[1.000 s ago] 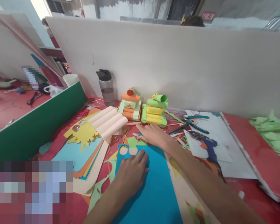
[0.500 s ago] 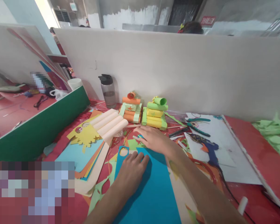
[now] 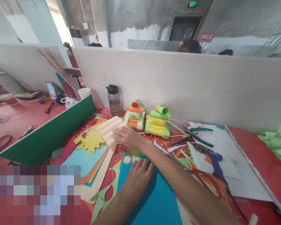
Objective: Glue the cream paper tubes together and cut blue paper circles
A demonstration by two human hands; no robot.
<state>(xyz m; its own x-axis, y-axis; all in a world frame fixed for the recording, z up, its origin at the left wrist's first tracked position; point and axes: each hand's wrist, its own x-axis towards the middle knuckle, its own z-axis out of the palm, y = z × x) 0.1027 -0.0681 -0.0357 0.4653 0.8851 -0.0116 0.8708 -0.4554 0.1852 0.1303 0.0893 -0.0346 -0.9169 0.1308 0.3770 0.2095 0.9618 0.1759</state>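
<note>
My left hand [image 3: 140,175] rests on a blue sheet of paper [image 3: 159,200], fingers loosely bent and lying on its upper part. A round hole is cut near the sheet's top left corner. My right hand [image 3: 128,137] reaches across to the left, its fingers stretched over the right end of a row of pale peach paper tubes [image 3: 109,126]; its thumb is hidden. Behind the hands stand two small paper models built of rolled tubes, an orange one [image 3: 134,117] and a yellow-green one [image 3: 157,123]. Scissors with red handles [image 3: 208,184] lie partly under my right forearm.
Yellow cut-outs [image 3: 91,140] and stacked coloured sheets [image 3: 84,164] lie to the left, beside a green divider [image 3: 53,131]. A water bottle [image 3: 114,101] stands by the white partition [image 3: 178,84]. Pliers [image 3: 201,136] and a blue glue gun [image 3: 214,159] lie at right.
My right hand has moved left from above the blue sheet onto the peach tubes. My left hand stays on the blue sheet. The view has tilted up slightly.
</note>
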